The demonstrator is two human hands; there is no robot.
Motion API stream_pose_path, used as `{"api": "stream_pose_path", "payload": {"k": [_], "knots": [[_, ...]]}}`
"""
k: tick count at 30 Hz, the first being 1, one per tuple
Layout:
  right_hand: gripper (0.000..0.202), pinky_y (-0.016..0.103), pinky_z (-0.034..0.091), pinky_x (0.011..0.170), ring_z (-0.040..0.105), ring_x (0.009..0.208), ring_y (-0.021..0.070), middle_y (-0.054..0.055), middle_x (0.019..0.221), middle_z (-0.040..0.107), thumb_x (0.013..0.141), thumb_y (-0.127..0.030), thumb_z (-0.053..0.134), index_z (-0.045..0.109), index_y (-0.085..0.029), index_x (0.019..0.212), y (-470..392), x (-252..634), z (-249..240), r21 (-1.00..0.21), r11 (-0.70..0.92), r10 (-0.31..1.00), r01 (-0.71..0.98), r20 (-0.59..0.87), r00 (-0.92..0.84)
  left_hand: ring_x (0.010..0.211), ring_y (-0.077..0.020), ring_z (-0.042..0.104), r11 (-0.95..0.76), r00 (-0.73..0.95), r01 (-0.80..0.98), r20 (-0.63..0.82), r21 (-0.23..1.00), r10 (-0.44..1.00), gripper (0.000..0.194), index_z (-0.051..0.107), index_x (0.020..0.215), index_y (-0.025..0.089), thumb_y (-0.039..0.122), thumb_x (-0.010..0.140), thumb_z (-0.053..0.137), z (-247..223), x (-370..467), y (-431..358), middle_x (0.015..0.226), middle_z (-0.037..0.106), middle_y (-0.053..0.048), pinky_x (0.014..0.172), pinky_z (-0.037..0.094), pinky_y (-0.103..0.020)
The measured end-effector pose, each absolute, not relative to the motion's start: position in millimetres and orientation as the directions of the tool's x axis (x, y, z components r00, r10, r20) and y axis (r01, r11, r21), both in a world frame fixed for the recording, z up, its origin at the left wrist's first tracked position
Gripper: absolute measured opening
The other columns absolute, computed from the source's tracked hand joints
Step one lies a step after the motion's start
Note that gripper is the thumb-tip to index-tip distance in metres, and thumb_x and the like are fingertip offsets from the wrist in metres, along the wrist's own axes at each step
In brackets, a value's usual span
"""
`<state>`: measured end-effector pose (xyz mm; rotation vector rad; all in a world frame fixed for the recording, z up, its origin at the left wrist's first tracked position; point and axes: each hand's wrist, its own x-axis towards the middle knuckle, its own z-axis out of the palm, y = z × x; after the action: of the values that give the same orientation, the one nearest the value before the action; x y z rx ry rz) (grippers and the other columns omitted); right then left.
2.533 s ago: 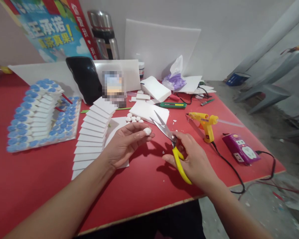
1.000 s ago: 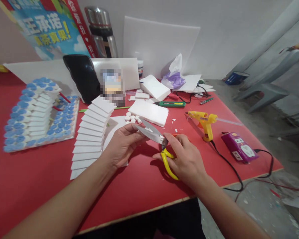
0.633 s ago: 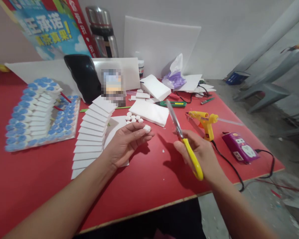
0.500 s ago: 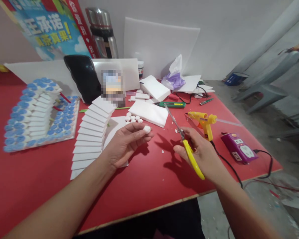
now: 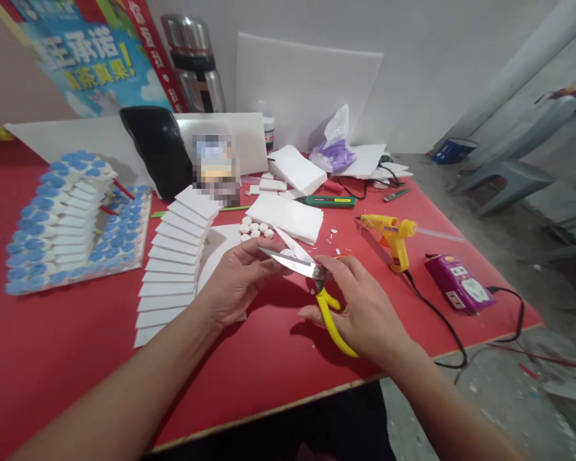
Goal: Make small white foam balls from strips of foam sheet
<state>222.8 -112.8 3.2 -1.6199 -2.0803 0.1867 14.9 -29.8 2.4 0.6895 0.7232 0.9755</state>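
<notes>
My left hand point(image 5: 240, 278) pinches a small round white foam piece point(image 5: 287, 253) between thumb and fingers. Yellow-handled scissors point(image 5: 333, 320) are in my right hand point(image 5: 360, 301), with their blades spread around the foam piece, which they partly cover. Behind my left fingers lies a cluster of similar white foam pieces point(image 5: 254, 228). To the left of that hand, a curved flight of white foam steps point(image 5: 168, 275) stands on a white base. Tiny white scraps point(image 5: 333, 232) are scattered beyond the scissors.
A yellow glue gun point(image 5: 393, 237) and a purple power box point(image 5: 461, 285) with black cables are on the right. A green utility knife point(image 5: 329, 201) lies behind foam blocks point(image 5: 285, 214). At left stands a blue-and-white stair model point(image 5: 52, 224). The red table's front edge point(image 5: 278, 408) is near me.
My right hand has moved left and turned the scissors, bringing their opened blades to the foam piece. My left hand stays nearly in place, still pinching it.
</notes>
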Motion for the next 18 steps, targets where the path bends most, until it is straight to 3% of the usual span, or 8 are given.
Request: {"api": "stream_pose_path", "payload": {"k": [9,18], "knots": [[0.068,0.041,0.057,0.066,0.069,0.085,0.0298,0.018,0.106,0.067,0.095,-0.070,0.059,0.060,-0.014,0.133,-112.2,220.4,0.2,-0.367,0.306,0.918,0.879,0.358,-0.170,0.070,-0.0113,0.073,0.402,0.399,-0.469,-0.217,0.787,0.891,0.032,0.082,0.079,0.016,0.022,0.054,0.103,6.2,15.1,-30.5,0.077,0.078,-0.002,0.069,0.059,-0.017],[0.066,0.039,0.056,0.064,0.069,0.077,0.0272,0.015,0.099,0.068,0.098,-0.069,0.056,0.062,-0.012,0.131,-111.0,220.3,-7.0,-0.329,0.339,0.886,0.882,0.426,-0.182,0.075,-0.0121,0.074,0.377,0.390,-0.486,-0.190,0.789,0.901,0.027,0.083,0.080,0.016,0.020,0.059,0.101,2.8,16.8,-30.6,0.079,0.079,-0.002,0.075,0.061,-0.019]]}}
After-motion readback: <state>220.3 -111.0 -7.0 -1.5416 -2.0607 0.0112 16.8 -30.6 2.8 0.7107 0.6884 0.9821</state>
